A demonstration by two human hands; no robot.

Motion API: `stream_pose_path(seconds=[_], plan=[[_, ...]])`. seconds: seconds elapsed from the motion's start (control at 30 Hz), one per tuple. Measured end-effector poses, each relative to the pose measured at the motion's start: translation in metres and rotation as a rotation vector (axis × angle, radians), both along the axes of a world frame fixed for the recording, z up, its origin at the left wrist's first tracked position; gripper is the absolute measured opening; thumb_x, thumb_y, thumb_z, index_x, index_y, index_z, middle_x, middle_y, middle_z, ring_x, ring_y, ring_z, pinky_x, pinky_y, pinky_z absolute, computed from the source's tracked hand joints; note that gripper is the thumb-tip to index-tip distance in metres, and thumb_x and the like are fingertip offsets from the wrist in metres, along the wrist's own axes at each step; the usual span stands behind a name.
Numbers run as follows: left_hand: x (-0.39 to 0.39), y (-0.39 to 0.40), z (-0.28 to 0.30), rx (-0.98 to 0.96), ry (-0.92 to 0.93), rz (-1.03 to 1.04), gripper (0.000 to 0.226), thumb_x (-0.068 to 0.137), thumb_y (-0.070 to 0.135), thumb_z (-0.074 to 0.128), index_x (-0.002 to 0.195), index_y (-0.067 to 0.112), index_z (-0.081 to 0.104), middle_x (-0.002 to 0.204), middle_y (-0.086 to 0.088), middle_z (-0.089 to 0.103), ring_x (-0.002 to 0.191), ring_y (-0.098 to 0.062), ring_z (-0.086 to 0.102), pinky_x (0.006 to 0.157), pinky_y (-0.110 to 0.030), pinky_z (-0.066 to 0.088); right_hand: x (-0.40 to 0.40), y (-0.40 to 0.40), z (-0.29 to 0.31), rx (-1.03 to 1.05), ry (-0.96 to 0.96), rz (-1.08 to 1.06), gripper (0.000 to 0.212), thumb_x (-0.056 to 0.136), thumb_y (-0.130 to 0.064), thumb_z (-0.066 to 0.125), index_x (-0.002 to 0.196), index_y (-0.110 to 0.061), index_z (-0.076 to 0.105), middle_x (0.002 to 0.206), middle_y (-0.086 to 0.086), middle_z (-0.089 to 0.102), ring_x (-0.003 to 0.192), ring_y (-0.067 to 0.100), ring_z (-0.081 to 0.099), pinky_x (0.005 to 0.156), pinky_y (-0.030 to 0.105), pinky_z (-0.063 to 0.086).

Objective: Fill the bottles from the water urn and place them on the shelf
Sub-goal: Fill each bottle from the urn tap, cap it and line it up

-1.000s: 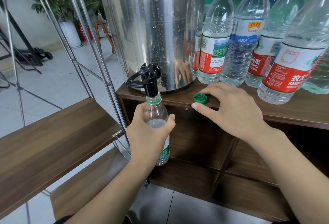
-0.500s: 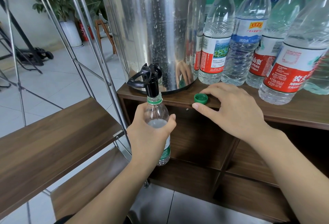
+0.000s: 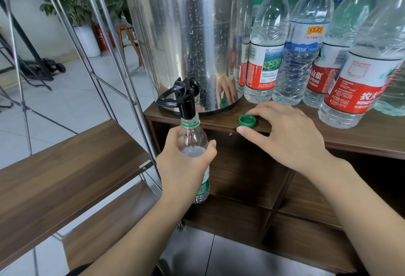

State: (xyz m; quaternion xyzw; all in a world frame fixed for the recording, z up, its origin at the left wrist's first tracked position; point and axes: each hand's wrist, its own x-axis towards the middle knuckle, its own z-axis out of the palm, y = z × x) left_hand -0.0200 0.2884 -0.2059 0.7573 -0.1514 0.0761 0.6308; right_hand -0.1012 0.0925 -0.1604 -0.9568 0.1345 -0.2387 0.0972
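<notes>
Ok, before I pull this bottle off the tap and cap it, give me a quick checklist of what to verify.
1. Bottle mouth sits right under the black tap: ok.
2. Left hand grips the bottle round its body: ok.
3. Water level: up around the shoulder, above the fingers; full enough: cannot tell.
4. Tap shut off: a thin stream seems to run inside the neck, not ok.
5. Green cap within reach: ok, it lies open side up on the cabinet top, beside the right hand.
6. Right hand free to pick up the cap: ok, it rests on the edge and holds nothing.
</notes>
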Motion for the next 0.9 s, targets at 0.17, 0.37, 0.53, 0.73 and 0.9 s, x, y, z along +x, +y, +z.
stream_pose_path(seconds=[0.17,0.37,0.53,0.73,0.9], plan=[[0.0004,-0.0001,0.0000,0.002,0.001,0.005,0.041,0.076,0.034,0.090,0.107,0.027,0.064,0.095,0.012,0.074,0.089,-0.002,0.070,0.073,-0.007,0.049,0.0003,0.0005,0.0004,0.002,-0.001,0.000,0.054,0.089,-0.071,0.046,0.122,-0.033,0.066,0.126,-0.013,0.062,0.119,0.016,0.054,0.101,0.039,0.040],[0.0016,0.0001,-0.0013,0.007,-0.002,0.003,0.042,0.076,0.034,0.090,0.108,0.025,0.064,0.096,0.011,0.074,0.089,-0.004,0.071,0.074,-0.010,0.051,-0.0003,0.0000,0.0003,0.002,-0.002,-0.002,0.056,0.089,-0.072,0.045,0.123,-0.033,0.067,0.127,-0.012,0.063,0.120,0.016,0.054,0.102,0.039,0.041],[0.0018,-0.0001,-0.0016,0.006,0.001,0.000,0.044,0.076,0.035,0.090,0.110,0.026,0.064,0.098,0.011,0.075,0.091,-0.004,0.071,0.077,-0.010,0.051,0.0003,-0.0004,-0.0005,-0.003,0.010,0.000,0.057,0.089,-0.072,0.044,0.124,-0.033,0.066,0.128,-0.013,0.062,0.121,0.016,0.054,0.103,0.039,0.040],[0.0015,-0.0003,-0.0010,0.009,0.014,0.002,0.042,0.075,0.036,0.090,0.108,0.027,0.064,0.094,0.011,0.074,0.087,-0.005,0.071,0.074,-0.012,0.052,-0.0003,-0.0001,-0.0007,0.006,0.005,-0.005,0.056,0.089,-0.071,0.046,0.125,-0.033,0.066,0.128,-0.013,0.061,0.121,0.015,0.053,0.103,0.036,0.037],[0.0012,-0.0005,-0.0001,0.019,0.012,0.007,0.042,0.075,0.036,0.090,0.107,0.027,0.064,0.094,0.011,0.074,0.087,-0.004,0.070,0.073,-0.008,0.049,-0.0002,0.0003,0.0005,0.005,0.012,-0.007,0.057,0.089,-0.072,0.045,0.126,-0.033,0.065,0.129,-0.013,0.061,0.122,0.016,0.053,0.104,0.038,0.038]])
